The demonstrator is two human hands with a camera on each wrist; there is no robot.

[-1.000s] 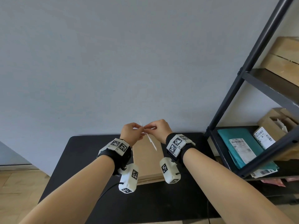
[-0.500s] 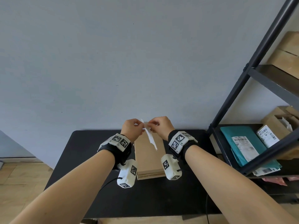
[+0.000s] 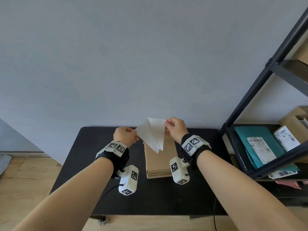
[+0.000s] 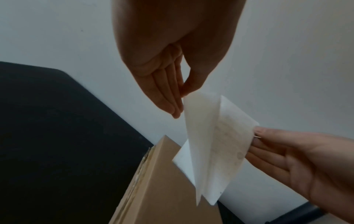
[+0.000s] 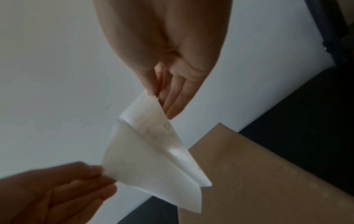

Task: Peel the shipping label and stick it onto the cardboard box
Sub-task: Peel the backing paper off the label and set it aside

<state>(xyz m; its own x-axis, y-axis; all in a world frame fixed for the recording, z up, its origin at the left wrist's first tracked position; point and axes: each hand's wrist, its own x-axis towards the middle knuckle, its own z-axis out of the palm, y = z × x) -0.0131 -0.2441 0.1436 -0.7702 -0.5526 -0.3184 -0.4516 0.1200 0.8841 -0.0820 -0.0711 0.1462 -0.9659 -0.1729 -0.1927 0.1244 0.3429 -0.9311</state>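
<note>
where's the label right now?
Head view, centre: the label is held up between the left hand and right hand, half peeled, above the box's far end.

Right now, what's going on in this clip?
A person is peeling a shipping label apart from its backing in the air above a cardboard box that lies flat on a black table. The left hand pinches one sheet, the right hand the other; the two sheets have opened into a V but still join at the bottom. Nothing is stuck on the box yet.
</note>
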